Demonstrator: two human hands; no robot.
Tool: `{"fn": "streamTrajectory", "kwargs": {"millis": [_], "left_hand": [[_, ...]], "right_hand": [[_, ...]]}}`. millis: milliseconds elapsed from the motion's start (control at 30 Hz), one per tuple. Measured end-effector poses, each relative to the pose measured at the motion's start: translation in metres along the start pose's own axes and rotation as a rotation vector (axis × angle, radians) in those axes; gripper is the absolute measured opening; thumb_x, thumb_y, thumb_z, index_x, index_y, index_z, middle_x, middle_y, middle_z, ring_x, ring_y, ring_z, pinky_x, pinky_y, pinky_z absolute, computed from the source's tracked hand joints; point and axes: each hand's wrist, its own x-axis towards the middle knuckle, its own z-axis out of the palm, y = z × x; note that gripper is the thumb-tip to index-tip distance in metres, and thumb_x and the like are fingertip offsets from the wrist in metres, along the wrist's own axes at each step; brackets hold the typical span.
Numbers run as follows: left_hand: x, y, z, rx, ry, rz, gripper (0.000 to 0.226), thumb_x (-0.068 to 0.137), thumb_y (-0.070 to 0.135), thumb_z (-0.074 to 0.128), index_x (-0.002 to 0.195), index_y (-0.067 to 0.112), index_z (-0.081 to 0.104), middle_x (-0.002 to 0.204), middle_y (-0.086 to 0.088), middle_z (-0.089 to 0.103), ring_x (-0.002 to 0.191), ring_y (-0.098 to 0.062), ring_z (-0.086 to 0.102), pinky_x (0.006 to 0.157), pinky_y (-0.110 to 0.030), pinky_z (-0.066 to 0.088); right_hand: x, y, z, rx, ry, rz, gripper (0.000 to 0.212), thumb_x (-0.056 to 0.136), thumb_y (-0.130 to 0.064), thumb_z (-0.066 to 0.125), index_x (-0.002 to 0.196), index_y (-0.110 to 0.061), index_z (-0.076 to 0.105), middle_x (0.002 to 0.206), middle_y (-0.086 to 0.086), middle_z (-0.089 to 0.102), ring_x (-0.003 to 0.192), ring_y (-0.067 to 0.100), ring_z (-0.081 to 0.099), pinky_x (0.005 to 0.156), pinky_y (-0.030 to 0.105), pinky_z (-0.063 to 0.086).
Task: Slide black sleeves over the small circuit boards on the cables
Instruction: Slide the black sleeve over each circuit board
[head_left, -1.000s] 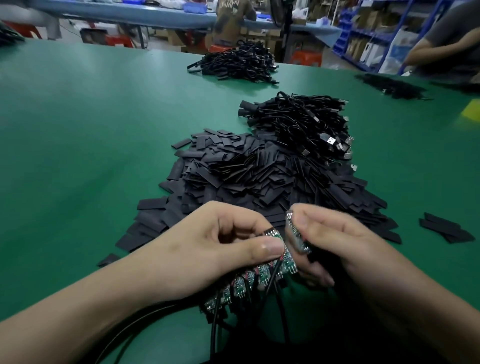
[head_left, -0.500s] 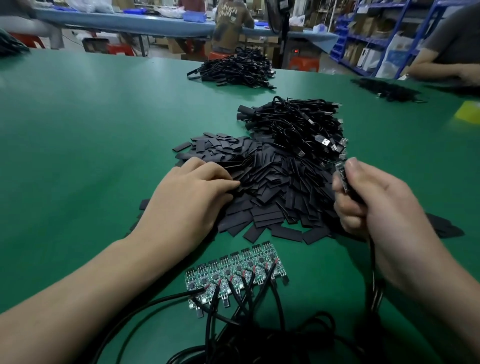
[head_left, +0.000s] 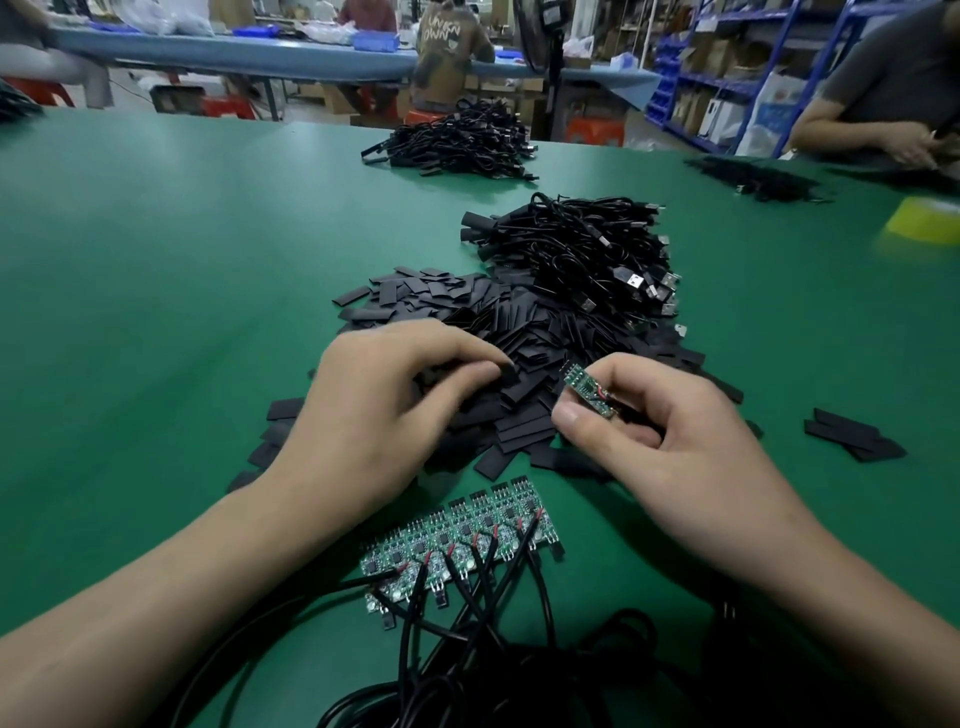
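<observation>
**Picking a sleeve for the board in hand**

The left hand (head_left: 384, 410) curls over the pile of black sleeves (head_left: 524, 317). Its thumb and forefinger pinch one sleeve (head_left: 507, 372), though blur hides how firmly. Just to the right, the right hand (head_left: 675, 447) grips a green circuit board (head_left: 589, 391), pin end pointing up and left. Nearer, a row of bare boards (head_left: 457, 540) lies unsleeved on its cables (head_left: 415, 623). The next move calls for lifting the sleeve, opening its flat mouth and lining it up with the board's free end.

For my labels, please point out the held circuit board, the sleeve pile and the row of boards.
held circuit board (head_left: 588, 388): head view, its green face.
sleeve pile (head_left: 524, 332): head view, heap's middle.
row of boards (head_left: 457, 535): head view, a middle board.
</observation>
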Motion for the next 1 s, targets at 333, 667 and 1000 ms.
{"fn": "streamTrajectory", "kwargs": {"millis": [333, 667, 1000], "left_hand": [[-0.013, 0.016, 0.003, -0.148, -0.045, 0.080, 0.025, 0.079, 0.041, 0.082, 0.099, 0.027, 0.078, 0.084, 0.020, 0.071, 0.074, -0.003, 0.067, 0.068, -0.018, 0.052], [-0.015, 0.011, -0.005, -0.094, 0.019, 0.092, 0.022, 0.081, 0.033, 0.083, 0.098, 0.019, 0.081, 0.089, 0.012, 0.073, 0.082, 0.003, 0.067, 0.075, -0.012, 0.050], [-0.015, 0.010, -0.004, -0.070, -0.013, 0.127, 0.017, 0.082, 0.030, 0.083, 0.095, 0.018, 0.082, 0.089, 0.009, 0.075, 0.083, 0.000, 0.069, 0.077, -0.018, 0.053]], "right_hand": [[-0.003, -0.003, 0.002, 0.028, -0.048, 0.063, 0.022, 0.096, -0.035, 0.066, 0.091, -0.015, 0.072, 0.087, 0.009, 0.075, 0.082, 0.032, 0.071, 0.079, 0.053, 0.055], [-0.002, -0.008, 0.000, -0.108, -0.084, -0.008, 0.037, 0.096, -0.045, 0.046, 0.079, -0.021, 0.069, 0.058, -0.013, 0.044, 0.057, 0.000, 0.041, 0.056, 0.015, 0.032], [-0.003, -0.010, -0.001, -0.229, -0.130, -0.027, 0.035, 0.095, -0.044, 0.048, 0.074, -0.021, 0.065, 0.059, -0.007, 0.044, 0.056, 0.003, 0.040, 0.056, 0.023, 0.032]]}}
